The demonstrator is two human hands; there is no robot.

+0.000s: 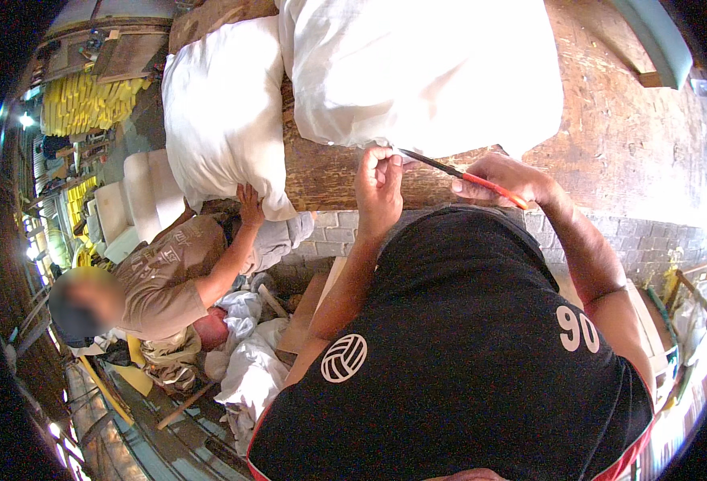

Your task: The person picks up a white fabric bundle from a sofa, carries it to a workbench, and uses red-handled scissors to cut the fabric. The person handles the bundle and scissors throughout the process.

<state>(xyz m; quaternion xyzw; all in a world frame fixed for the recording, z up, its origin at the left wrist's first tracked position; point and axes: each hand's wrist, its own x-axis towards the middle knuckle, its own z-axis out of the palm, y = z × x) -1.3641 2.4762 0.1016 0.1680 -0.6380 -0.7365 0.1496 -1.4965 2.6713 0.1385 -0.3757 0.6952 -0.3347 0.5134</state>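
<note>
Two hands work at the near edge of a worn brown wooden table (610,120). The left hand (379,183) pinches the lower edge of a large white stuffed fabric cushion (426,64) that lies on the table. The right hand (504,180) is clenched around the orange handles of a pair of scissors (462,174), whose dark blades point at the pinched spot. To the left, a second white stuffed cushion (221,112) overhangs the table edge; a co-worker's hand (249,196) touches its lower edge.
</note>
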